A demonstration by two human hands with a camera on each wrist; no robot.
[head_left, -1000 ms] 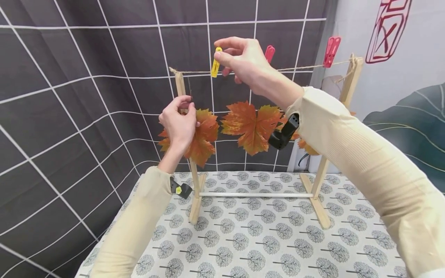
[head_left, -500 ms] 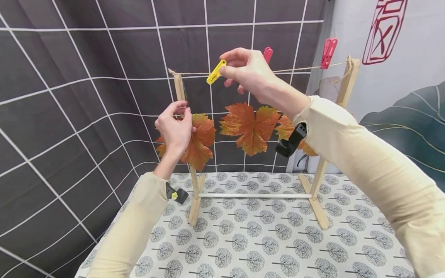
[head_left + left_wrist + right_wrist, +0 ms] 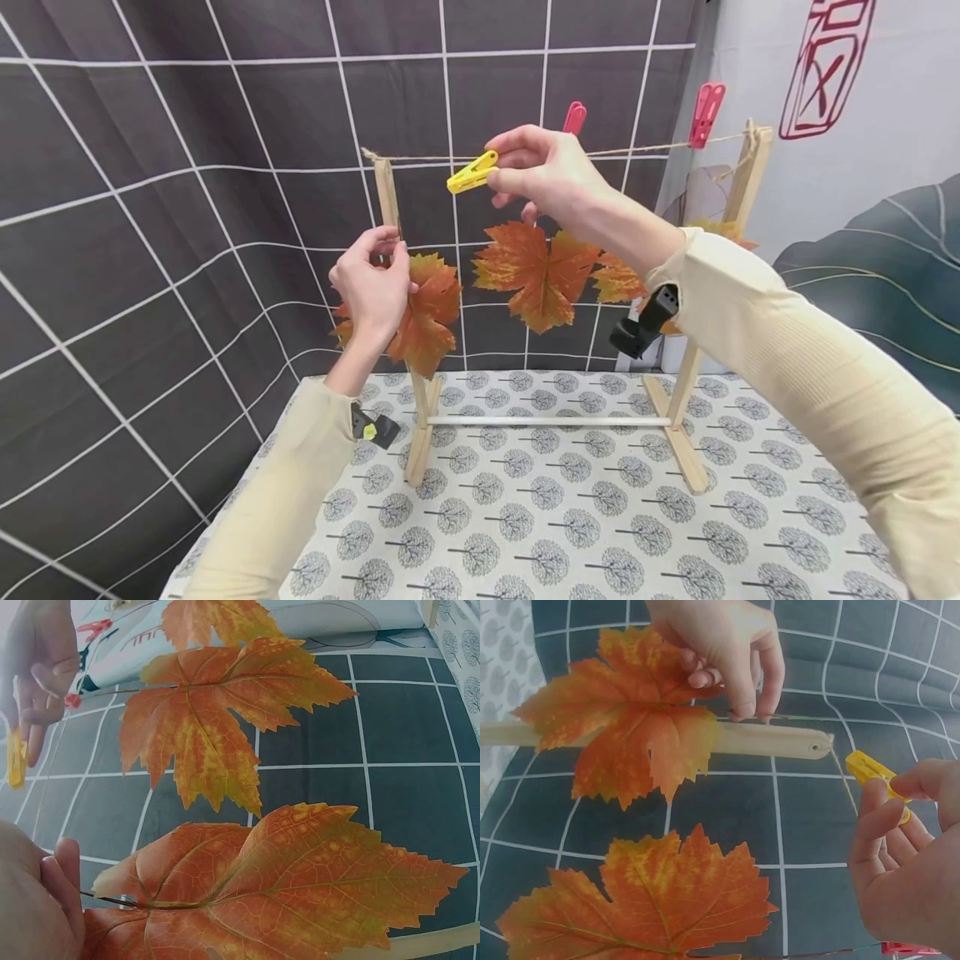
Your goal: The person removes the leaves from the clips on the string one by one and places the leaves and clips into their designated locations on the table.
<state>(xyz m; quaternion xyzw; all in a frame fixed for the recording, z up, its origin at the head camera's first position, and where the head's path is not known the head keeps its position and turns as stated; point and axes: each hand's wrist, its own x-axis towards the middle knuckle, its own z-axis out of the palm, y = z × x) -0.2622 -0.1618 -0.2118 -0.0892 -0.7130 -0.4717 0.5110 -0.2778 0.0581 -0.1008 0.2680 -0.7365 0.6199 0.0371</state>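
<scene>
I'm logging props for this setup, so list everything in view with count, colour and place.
Yellow clothespin: one, yellow, in the right hand
Pink clothespins: two visible, pink, on the twine
Leaves: at least three, orange, one by the left hand, others below the twine
Twine: one, beige, between the post tops
Wooden frame: one, pale wood, on the tablecloth
Rod: one, white, low across the frame
Tablecloth: one, white with grey trees, underneath
Grid backdrop: dark grey, behind
Wrist cameras: two, black, one per wrist
Sleeves: two, cream, forearms
Hands: two, bare, left pinching a leaf's stem

Wooden frame [image 3: 686, 379] on tree-print tablecloth [image 3: 555, 508]
</scene>
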